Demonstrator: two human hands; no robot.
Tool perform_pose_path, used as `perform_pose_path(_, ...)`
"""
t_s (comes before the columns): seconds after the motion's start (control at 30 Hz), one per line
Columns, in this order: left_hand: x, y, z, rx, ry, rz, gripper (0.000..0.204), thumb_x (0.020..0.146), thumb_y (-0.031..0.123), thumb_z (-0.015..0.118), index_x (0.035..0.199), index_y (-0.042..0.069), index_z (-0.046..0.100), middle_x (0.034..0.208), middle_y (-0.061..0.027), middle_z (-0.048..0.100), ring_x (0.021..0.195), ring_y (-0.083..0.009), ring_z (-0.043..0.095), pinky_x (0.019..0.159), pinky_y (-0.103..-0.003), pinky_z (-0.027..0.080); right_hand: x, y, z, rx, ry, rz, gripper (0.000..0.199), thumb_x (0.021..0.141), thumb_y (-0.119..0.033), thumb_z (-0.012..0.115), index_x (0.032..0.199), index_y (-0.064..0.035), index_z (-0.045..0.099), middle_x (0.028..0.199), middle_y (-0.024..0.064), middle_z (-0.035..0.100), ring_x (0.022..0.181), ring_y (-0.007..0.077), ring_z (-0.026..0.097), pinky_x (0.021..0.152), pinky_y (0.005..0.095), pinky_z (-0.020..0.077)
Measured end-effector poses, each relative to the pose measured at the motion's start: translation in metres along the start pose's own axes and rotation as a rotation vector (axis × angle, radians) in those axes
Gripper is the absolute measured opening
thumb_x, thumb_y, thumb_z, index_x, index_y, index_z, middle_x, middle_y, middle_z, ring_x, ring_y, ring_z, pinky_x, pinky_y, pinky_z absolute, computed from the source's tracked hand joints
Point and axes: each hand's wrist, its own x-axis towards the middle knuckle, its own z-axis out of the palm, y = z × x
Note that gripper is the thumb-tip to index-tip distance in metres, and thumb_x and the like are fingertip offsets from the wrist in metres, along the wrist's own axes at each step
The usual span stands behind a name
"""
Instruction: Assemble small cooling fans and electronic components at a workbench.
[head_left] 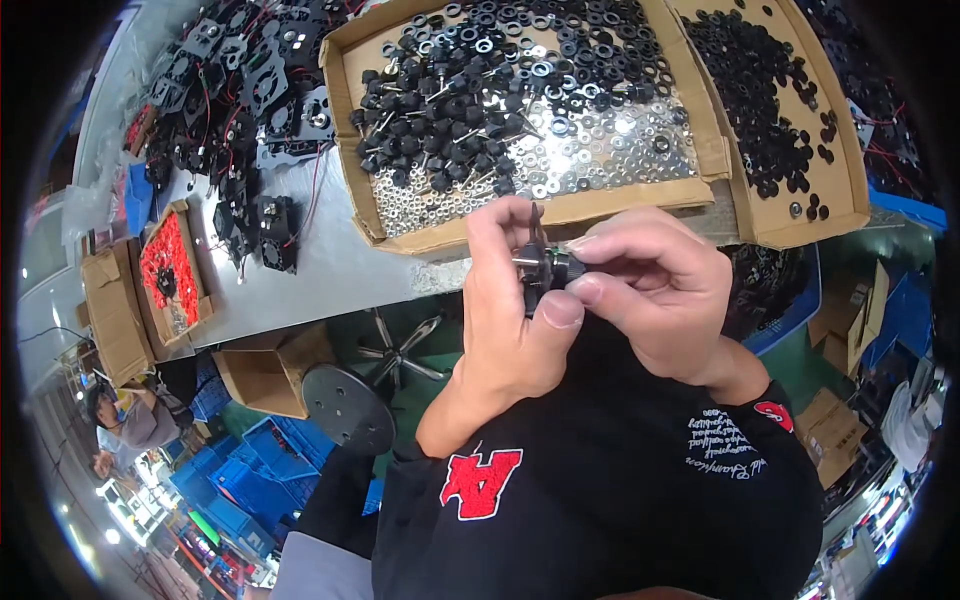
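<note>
We hold one small black part (538, 270) between our two hands, just before the near edge of the counter (330, 275). Our left hand (505, 325) points away from us, its fingers curled and thumb gripping the part's left side; our right hand (675, 290) comes in from the right, thumb and fingers pinching its ridged end. Beyond lie two large cardboard trays (630, 198), one with dozens of black knobs (440, 140) and uncountable washers (605, 140), the other with many black rings (750, 80).
</note>
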Motion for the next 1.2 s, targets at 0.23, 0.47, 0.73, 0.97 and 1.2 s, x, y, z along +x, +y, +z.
perform_pose_path(0.23, 0.000, 0.005, -0.008, 0.187, -0.082, 0.010, 0.070, 0.084, 0.047, 0.071, 0.120, -0.004, 0.040, 0.088, -0.0176, 0.059, 0.073, -0.0256, 0.060, 0.067, -0.036, 0.048, -0.002, 0.008, -0.010, -0.036, -0.074, -0.049, 0.023, 0.083, 0.004, 0.072, 0.106, 0.0029, 0.071, 0.100, 0.0114, 0.068, 0.084, 0.0133, 0.068, 0.071, 0.0233, 0.0547)
perform_pose_path(0.47, 0.003, 0.023, -0.021, 0.492, -0.141, 0.182, 0.058, 0.077, 0.033, 0.077, 0.112, -0.003, 0.048, 0.088, -0.0196, 0.057, 0.072, -0.0346, 0.061, 0.065, -0.040, 0.049, -0.008, -0.010, -0.013, 0.118, -0.119, 0.193, 0.021, 0.088, 0.004, 0.061, 0.107, 0.0085, 0.068, 0.105, 0.0155, 0.065, 0.094, 0.0161, 0.063, 0.083, 0.0262, 0.0495)
perform_pose_path(0.73, 0.003, 0.018, -0.017, 0.873, -0.077, 0.362, 0.057, 0.067, 0.028, 0.079, 0.109, 0.000, 0.052, 0.089, -0.0143, 0.057, 0.072, -0.0341, 0.062, 0.059, -0.040, 0.050, -0.011, -0.007, -0.011, 0.048, -0.082, 0.159, 0.021, 0.090, -0.004, 0.061, 0.106, 0.0094, 0.067, 0.107, 0.0182, 0.066, 0.090, 0.0197, 0.066, 0.081, 0.0295, 0.0523)
perform_pose_path(0.97, 0.013, 0.010, -0.020, 1.087, -0.021, 0.602, 0.061, 0.068, 0.034, 0.077, 0.111, -0.005, 0.055, 0.086, -0.0118, 0.057, 0.068, -0.0274, 0.062, 0.057, -0.035, 0.050, -0.003, -0.003, -0.011, -0.298, -0.055, -0.100, 0.018, 0.085, -0.003, 0.063, 0.101, 0.0048, 0.069, 0.096, 0.0160, 0.070, 0.088, 0.0243, 0.067, 0.081, 0.0320, 0.0521)
perform_pose_path(1.2, 0.027, 0.005, -0.040, 1.148, -0.027, 0.685, 0.053, 0.067, 0.028, 0.077, 0.106, -0.002, 0.057, 0.081, -0.0104, 0.060, 0.067, -0.0266, 0.063, 0.061, -0.035, 0.053, 0.089, -0.020, -0.061, -1.078, -0.008, -0.338, 0.014, 0.084, -0.006, 0.067, 0.095, 0.0015, 0.068, 0.088, 0.0147, 0.068, 0.078, 0.0274, 0.067, 0.070, 0.0336, 0.0519)
